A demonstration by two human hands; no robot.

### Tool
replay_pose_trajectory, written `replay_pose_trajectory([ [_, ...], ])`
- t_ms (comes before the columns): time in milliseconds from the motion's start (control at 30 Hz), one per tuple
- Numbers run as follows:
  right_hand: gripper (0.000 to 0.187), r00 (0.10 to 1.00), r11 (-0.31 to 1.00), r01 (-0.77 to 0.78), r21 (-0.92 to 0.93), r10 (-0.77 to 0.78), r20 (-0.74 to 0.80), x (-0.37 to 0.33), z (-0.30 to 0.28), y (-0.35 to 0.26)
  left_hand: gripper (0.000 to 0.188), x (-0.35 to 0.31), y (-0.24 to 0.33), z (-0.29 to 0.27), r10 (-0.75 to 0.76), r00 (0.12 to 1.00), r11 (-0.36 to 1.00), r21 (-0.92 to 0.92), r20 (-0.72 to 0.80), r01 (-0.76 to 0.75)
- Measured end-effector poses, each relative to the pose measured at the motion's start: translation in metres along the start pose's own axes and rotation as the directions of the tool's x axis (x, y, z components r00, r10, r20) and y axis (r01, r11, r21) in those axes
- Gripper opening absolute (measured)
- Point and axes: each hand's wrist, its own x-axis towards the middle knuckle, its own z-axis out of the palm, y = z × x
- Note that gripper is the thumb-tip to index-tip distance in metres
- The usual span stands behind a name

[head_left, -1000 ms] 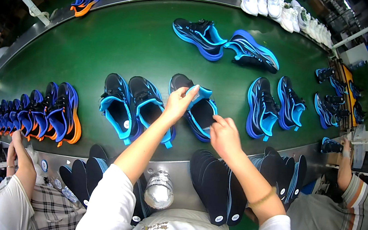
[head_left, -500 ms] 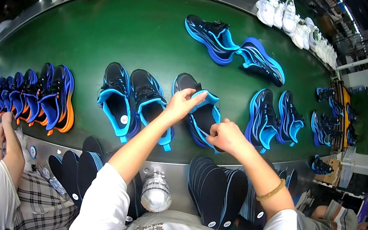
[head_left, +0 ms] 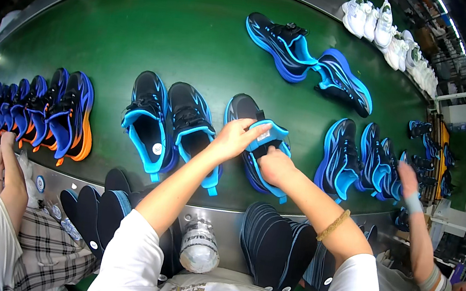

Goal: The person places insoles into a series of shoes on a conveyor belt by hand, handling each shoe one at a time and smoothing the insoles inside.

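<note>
A black sneaker (head_left: 242, 107) with blue lining and sole lies in front of me, toe pointing away. My left hand (head_left: 235, 141) grips its tongue (head_left: 264, 138) between thumb and fingers, pulling it up. My right hand (head_left: 276, 166) reaches into the shoe's opening with its fingers curled; their tips, and anything in them, are hidden. Just left stand two matching sneakers, a far one (head_left: 145, 116) and a nearer one (head_left: 190, 119); the far one shows a round white sticker inside.
Black insoles stand in stacks (head_left: 267, 241) along the near metal edge, beside a clear wrapped cylinder (head_left: 199, 247). More blue sneakers (head_left: 338, 153) sit right, others (head_left: 282, 43) farther back. Orange-soled shoes (head_left: 75, 113) line the left. Co-workers flank me; one hand (head_left: 408, 179) reaches in at right.
My right hand has moved from the shoe's heel side into its opening. My left hand still holds the tongue. At right, a co-worker's arm has come up beside more blue sneakers.
</note>
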Motion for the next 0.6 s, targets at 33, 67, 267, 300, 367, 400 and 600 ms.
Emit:
replay_pose_trajectory([
  [33,0.025,0.999,0.995,-0.01,-0.096,0.016,0.052,0.001,0.001,0.001,0.037,0.0,0.001,0.0,-0.049,0.999,0.998,0.031,0.016,0.048],
  [67,0.025,0.999,0.995,-0.009,-0.096,0.014,0.05,0.001,0.006,0.002,0.038,0.001,0.0,0.0,-0.018,1.0,1.0,0.011,0.013,0.018],
  [267,0.026,0.978,0.838,0.191,-0.512,-0.12,0.168,0.007,0.015,0.001,0.038,0.001,0.004,0.004,-0.036,0.999,0.999,0.011,-0.008,0.036],
  [300,0.026,0.98,0.838,0.185,-0.514,-0.118,0.161,0.008,0.015,0.004,0.039,0.002,0.004,0.004,-0.044,0.999,0.999,-0.006,-0.016,0.044],
  [367,0.026,0.952,0.802,0.299,-0.517,-0.215,0.217,0.008,0.01,0.004,0.04,0.003,0.0,0.006,-0.059,0.998,0.998,-0.026,0.006,0.059],
  [400,0.026,0.936,0.752,0.351,-0.559,-0.3,0.184,0.008,0.012,0.011,0.041,0.003,-0.001,0.008,-0.029,0.992,1.0,0.004,-0.121,0.03],
  [600,0.038,0.896,0.903,0.346,-0.257,-0.236,0.376,-0.014,-0.038,0.002,0.033,0.005,-0.01,0.015,0.656,0.726,0.579,0.754,-0.204,-0.311],
])
